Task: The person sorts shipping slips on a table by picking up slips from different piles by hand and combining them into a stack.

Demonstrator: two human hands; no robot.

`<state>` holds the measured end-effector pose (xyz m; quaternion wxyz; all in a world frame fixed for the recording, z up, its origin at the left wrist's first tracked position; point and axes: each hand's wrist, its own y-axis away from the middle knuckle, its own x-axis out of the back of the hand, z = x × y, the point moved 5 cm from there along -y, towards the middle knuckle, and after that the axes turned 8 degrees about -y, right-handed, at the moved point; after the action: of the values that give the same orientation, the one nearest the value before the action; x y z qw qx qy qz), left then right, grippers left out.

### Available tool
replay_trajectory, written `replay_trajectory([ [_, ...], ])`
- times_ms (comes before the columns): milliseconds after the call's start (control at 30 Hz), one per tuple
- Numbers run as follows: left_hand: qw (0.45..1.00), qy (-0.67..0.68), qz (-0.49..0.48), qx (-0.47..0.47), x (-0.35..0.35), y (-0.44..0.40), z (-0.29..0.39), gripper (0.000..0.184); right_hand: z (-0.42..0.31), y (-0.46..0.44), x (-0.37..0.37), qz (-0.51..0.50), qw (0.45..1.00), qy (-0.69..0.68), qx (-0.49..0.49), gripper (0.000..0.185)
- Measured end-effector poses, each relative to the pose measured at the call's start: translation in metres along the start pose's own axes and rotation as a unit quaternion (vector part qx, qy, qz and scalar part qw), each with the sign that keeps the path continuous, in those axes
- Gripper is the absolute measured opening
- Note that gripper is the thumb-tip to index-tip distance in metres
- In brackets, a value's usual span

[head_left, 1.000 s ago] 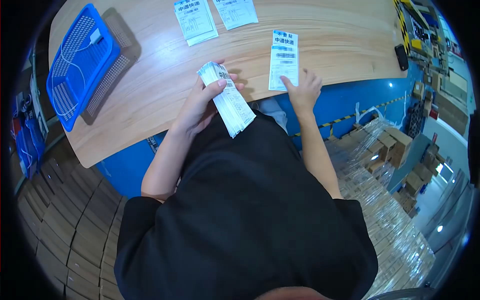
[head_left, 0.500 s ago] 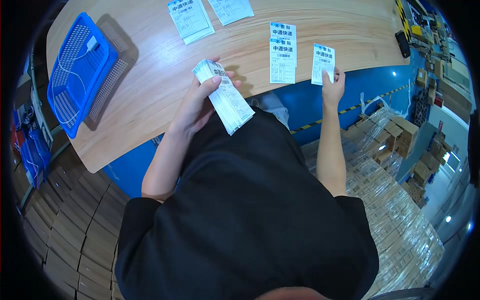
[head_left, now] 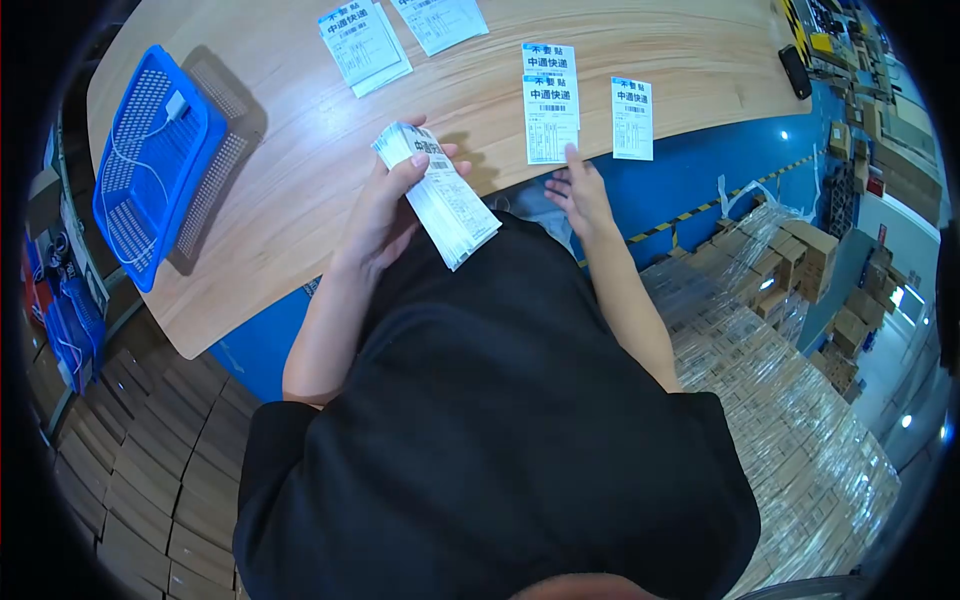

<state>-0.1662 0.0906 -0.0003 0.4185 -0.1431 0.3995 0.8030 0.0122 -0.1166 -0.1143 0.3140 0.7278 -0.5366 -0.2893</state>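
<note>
My left hand (head_left: 398, 190) is closed around a thick stack of printed shipping labels (head_left: 455, 205), its thumb pressed on the top one. Holding nothing, my right hand (head_left: 580, 195) hovers at the table's near edge with its fingers apart, close to the lower end of two overlapping labels (head_left: 551, 120). To the right of those, a single shipping label (head_left: 632, 120) lies at the table edge. Farther back lie a small pile of labels (head_left: 360, 50) and another pile (head_left: 438, 22).
A blue plastic basket (head_left: 150, 215) with a white cable and plug in it stands at the left of the wooden table (head_left: 290, 190). A black object (head_left: 795, 72) rests at the right end. Plastic-wrapped cartons (head_left: 760, 420) stand to my right, more boxes (head_left: 150, 480) to my left.
My right hand has let go of the single label, leaving it at the table edge, and has moved left. The left hand still grips the stack. The view has shifted slightly.
</note>
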Motion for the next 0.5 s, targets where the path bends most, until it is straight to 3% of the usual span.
replay_trajectory([
  [267,1.0,0.002,-0.008,-0.001,-0.001,0.0,0.001,0.074,-0.007,0.019,0.009,-0.078,0.994,-0.042,0.065,0.022],
  [433,1.0,0.028,-0.012,-0.007,-0.002,0.0,0.001,0.069,0.006,0.032,-0.017,-0.154,0.987,-0.013,0.036,0.021],
  [500,0.999,0.031,-0.011,-0.008,-0.002,-0.001,0.0,0.069,0.005,0.038,-0.035,-0.166,0.984,0.064,0.031,0.024],
])
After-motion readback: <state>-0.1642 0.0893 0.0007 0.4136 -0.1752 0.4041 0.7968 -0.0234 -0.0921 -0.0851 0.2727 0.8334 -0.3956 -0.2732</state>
